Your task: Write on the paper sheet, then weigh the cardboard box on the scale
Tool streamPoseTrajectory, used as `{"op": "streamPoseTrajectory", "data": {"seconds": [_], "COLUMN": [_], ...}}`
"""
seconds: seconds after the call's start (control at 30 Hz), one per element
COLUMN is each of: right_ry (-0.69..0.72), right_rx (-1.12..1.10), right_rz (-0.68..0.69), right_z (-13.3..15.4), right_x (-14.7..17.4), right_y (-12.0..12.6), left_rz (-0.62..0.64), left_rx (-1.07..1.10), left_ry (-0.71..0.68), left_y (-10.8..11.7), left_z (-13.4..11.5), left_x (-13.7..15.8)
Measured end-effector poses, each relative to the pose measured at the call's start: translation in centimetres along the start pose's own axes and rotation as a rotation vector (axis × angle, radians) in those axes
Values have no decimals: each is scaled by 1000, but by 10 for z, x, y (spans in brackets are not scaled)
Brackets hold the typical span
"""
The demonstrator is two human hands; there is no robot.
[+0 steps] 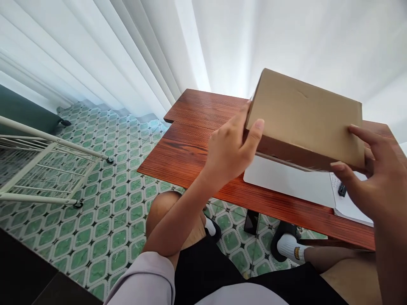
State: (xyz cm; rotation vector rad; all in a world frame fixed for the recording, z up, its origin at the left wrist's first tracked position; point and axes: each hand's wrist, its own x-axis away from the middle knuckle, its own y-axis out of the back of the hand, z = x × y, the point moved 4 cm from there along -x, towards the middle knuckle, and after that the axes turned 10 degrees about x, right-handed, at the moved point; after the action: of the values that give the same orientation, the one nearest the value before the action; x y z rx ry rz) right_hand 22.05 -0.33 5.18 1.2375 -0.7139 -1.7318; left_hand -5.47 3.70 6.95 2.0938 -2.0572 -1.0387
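A flat brown cardboard box (305, 116) is held tilted in the air above a reddish wooden table (190, 140). My left hand (232, 148) grips its left end, thumb on top and fingers behind. My right hand (372, 178) holds the right end, fingers over the top edge and thumb along the lower edge. Under the box a white sheet or pad (286, 180) lies on the table.
An open notebook with a small black object (342, 189) lies at the table's right. White curtains hang behind. A white metal rack (41, 161) stands on the green tiled floor at left. My knees and white-socked feet are below the table.
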Motion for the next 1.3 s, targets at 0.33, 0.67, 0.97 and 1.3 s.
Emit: {"op": "streamPoseTrajectory", "data": {"seconds": [0.33,0.67,0.97,1.3], "right_ry": [132,140,107,73], "right_rx": [-234,-383,-406,-445], "right_rz": [102,239,295,351], "right_z": [78,118,123,125], "right_x": [-12,-15,-11,-8], "right_y": [-44,-101,-130,-129], "left_rz": [-222,-325,-188,-2], "left_rx": [-224,-337,-441,-555], "left_ry": [64,67,302,418], "left_y": [76,110,110,107], "left_z": [17,61,79,84], "left_x": [1,-11,-18,-18]}}
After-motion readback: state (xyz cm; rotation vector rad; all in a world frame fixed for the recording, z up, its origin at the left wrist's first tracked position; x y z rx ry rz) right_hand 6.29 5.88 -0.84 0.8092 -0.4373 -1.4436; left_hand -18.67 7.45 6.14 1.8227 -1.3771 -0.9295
